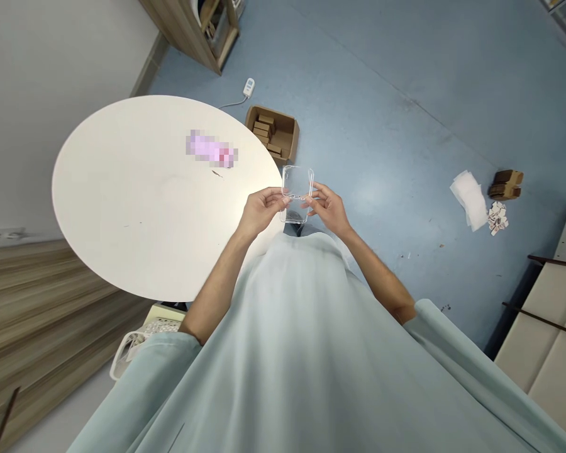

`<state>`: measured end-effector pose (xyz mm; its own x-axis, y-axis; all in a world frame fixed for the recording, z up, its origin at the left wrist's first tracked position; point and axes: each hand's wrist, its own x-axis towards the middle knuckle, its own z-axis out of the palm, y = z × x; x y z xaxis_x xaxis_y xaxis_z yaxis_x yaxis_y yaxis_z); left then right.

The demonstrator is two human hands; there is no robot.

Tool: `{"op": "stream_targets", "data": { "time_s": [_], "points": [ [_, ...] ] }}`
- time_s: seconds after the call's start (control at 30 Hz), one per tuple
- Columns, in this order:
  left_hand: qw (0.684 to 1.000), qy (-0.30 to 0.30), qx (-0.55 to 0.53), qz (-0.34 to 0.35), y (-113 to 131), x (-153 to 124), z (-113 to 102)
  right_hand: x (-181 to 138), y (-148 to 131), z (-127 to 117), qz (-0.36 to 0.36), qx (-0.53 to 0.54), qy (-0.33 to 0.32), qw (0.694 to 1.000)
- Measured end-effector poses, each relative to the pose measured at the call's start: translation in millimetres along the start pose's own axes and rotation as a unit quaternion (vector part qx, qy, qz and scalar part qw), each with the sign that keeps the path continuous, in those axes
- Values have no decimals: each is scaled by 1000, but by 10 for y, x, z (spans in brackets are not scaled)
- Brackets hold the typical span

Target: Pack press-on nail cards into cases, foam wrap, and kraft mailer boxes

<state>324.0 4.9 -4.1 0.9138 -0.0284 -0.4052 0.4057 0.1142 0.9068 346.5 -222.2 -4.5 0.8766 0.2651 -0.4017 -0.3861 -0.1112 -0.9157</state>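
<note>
A clear plastic case [298,180] is held up at the right edge of the white table. It looks like two see-through halves meeting at a seam across the middle, one above the other. My left hand [261,211] pinches it by the left end of that seam, thumb and fingers closed. On the opposite side my right hand [329,210] grips the right end the same way, with its fingertips partly seen through the plastic. Both thumbs lie close together near the seam.
The oval white table [136,207] carries a blurred pink-purple item [211,149]. Beyond its edge a cardboard box [290,135] with small brown boxes stands on the blue floor. White sheets [469,198], a small carton [505,184] and scattered white pieces [498,218] lie right.
</note>
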Motion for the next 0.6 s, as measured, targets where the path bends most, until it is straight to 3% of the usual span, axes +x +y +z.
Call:
{"op": "stream_targets", "data": {
  "time_s": [0.47, 0.6],
  "points": [
    [1000, -17, -8, -19, 85, -43, 112, -79, 23, -133, 46, 5, -12, 999],
    [999, -22, 8, -37, 111, -61, 134, -105, 25, -171, 30, 25, -4, 999]
  ]
}}
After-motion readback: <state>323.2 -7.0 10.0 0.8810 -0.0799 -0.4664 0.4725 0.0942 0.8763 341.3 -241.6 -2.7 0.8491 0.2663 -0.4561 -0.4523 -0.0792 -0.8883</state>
